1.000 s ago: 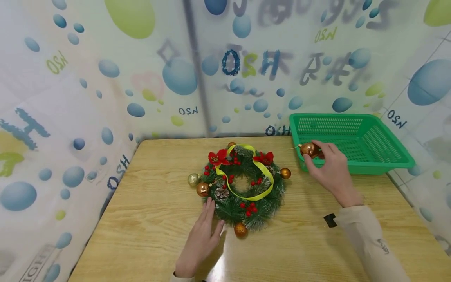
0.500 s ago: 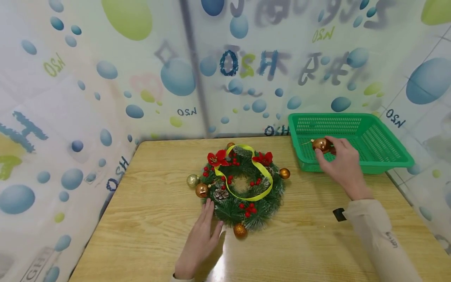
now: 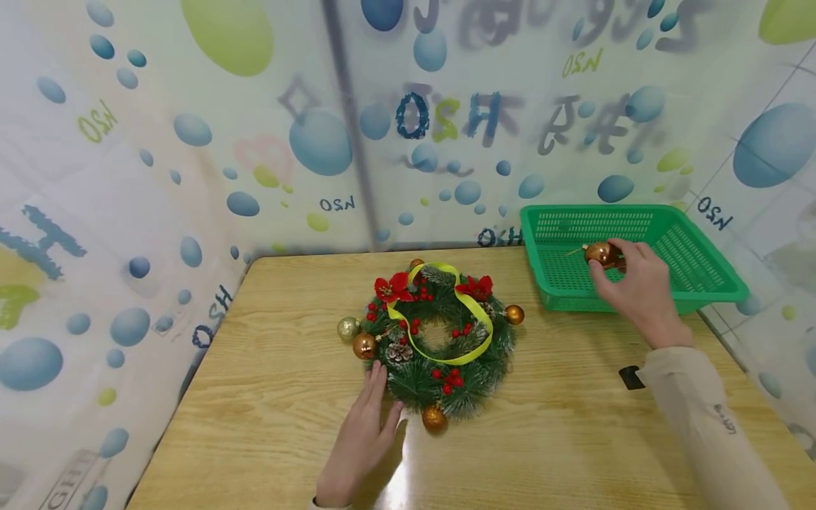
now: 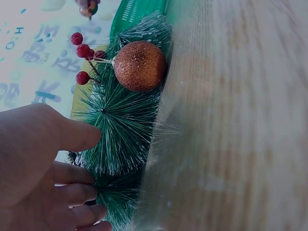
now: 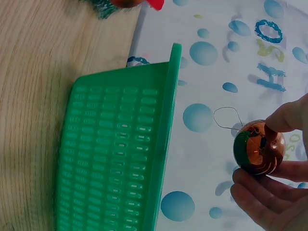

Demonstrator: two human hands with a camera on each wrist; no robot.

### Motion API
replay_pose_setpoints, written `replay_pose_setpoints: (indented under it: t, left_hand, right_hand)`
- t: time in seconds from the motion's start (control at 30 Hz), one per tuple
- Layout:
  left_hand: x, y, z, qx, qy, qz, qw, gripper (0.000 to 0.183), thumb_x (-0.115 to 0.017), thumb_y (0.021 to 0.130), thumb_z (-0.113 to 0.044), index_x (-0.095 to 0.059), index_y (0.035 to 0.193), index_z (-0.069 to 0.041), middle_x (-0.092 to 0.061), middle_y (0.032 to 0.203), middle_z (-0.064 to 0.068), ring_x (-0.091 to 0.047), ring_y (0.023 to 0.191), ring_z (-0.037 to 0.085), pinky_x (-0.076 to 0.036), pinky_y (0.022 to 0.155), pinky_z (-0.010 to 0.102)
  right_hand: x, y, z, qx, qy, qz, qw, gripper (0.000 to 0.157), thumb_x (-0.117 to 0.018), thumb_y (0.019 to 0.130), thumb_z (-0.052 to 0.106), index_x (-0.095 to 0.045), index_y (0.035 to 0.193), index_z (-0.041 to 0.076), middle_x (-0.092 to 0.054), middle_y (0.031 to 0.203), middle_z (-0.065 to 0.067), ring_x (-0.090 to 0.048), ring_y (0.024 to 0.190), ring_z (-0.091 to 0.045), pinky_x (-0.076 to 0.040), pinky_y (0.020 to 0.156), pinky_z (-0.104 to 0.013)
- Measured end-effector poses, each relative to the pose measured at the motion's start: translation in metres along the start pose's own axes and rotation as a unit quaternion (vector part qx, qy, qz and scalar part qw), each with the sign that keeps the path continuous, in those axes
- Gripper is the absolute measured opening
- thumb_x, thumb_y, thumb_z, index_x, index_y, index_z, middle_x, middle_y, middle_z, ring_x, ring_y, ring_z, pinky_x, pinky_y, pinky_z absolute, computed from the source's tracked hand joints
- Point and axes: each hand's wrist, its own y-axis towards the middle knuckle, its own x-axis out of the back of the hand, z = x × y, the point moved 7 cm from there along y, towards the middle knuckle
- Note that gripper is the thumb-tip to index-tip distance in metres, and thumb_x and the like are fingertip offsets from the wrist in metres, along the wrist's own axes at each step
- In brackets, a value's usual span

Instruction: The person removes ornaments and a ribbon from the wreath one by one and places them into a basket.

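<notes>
My right hand [image 3: 640, 287] pinches a shiny copper Christmas ball [image 5: 259, 147] over the green basket [image 3: 637, 303]. A thin loop of string [image 5: 226, 118] hangs off the ball's cap. At the table's middle lies a green Christmas wreath [image 3: 421, 386] with red berries, red flowers and pine cones. My left hand [image 3: 362, 432] rests with straight fingers against the wreath's lower left edge. A glittery copper ball [image 4: 140, 66] sits at the wreath's near side. On its left are a gold ball [image 3: 348, 328] and a shiny copper ball [image 3: 365, 346]; another ball [image 3: 513, 314] is on its right.
A yellow ribbon [image 3: 479, 312] lies looped over the wreath. The wooden table [image 3: 268, 404] meets a wall covering [image 3: 446, 177] printed with bubbles at the back. The basket stands at the table's back right, against that covering.
My right hand has carried the copper Christmas ball to the right and slightly away from me, from the basket's left rim to over its inside. My left hand stays at the wreath.
</notes>
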Motion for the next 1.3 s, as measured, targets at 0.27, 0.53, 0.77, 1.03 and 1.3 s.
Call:
replay_pose_setpoints:
  t: [0.27, 0.53, 0.77, 1.03, 1.3]
  left_hand:
    - [0.001, 0.000, -0.001, 0.001, 0.000, -0.003, 1.0000, 0.070, -0.058, 0.103, -0.026, -0.025, 0.158, 0.003, -0.018, 0.168, 0.018, -0.026, 0.152, 0.042, -0.027, 0.122, 0.056]
    - [0.001, -0.001, -0.001, -0.006, 0.001, -0.010, 0.9999, 0.071, -0.059, 0.103, -0.024, -0.025, 0.158, 0.004, -0.020, 0.167, 0.019, -0.028, 0.151, 0.042, -0.029, 0.121, 0.055]
    - [0.001, -0.001, -0.002, -0.009, 0.003, -0.011, 0.9999, 0.070, -0.060, 0.102, -0.023, -0.026, 0.158, 0.004, -0.020, 0.167, 0.019, -0.029, 0.151, 0.041, -0.029, 0.121, 0.055]
    - [0.002, -0.002, -0.002, -0.015, 0.003, -0.017, 0.9997, 0.070, -0.061, 0.102, -0.022, -0.027, 0.157, 0.005, -0.021, 0.166, 0.020, -0.030, 0.150, 0.042, -0.030, 0.121, 0.055]
    - [0.001, -0.003, -0.002, -0.012, 0.005, -0.017, 0.9998, 0.070, -0.060, 0.102, -0.023, -0.026, 0.158, 0.004, -0.020, 0.167, 0.019, -0.029, 0.150, 0.043, -0.030, 0.121, 0.055]
  right_hand:
    - [0.000, 0.005, -0.020, -0.026, -0.021, 0.032, 0.999, 0.045, -0.068, 0.090, 0.013, -0.061, 0.122, -0.017, -0.060, 0.097, -0.035, -0.058, 0.081, -0.046, -0.049, 0.065, -0.061]
    - [-0.001, 0.013, -0.043, -0.049, -0.045, 0.080, 0.995, 0.049, -0.063, 0.094, 0.017, -0.057, 0.125, -0.020, -0.059, 0.100, -0.039, -0.056, 0.084, -0.050, -0.047, 0.066, -0.062]
    - [-0.004, 0.015, -0.057, -0.073, -0.053, 0.119, 0.989, 0.050, -0.058, 0.097, 0.021, -0.055, 0.126, -0.020, -0.059, 0.104, -0.041, -0.055, 0.090, -0.051, -0.047, 0.071, -0.064]
    - [-0.011, 0.020, -0.069, -0.079, -0.058, 0.140, 0.985, 0.050, -0.056, 0.097, 0.021, -0.056, 0.122, -0.022, -0.060, 0.100, -0.042, -0.056, 0.087, -0.051, -0.047, 0.071, -0.063]
    - [-0.021, 0.024, -0.082, -0.106, -0.060, 0.180, 0.976, 0.050, -0.055, 0.098, 0.024, -0.056, 0.119, -0.022, -0.061, 0.097, -0.043, -0.057, 0.084, -0.051, -0.049, 0.069, -0.063]
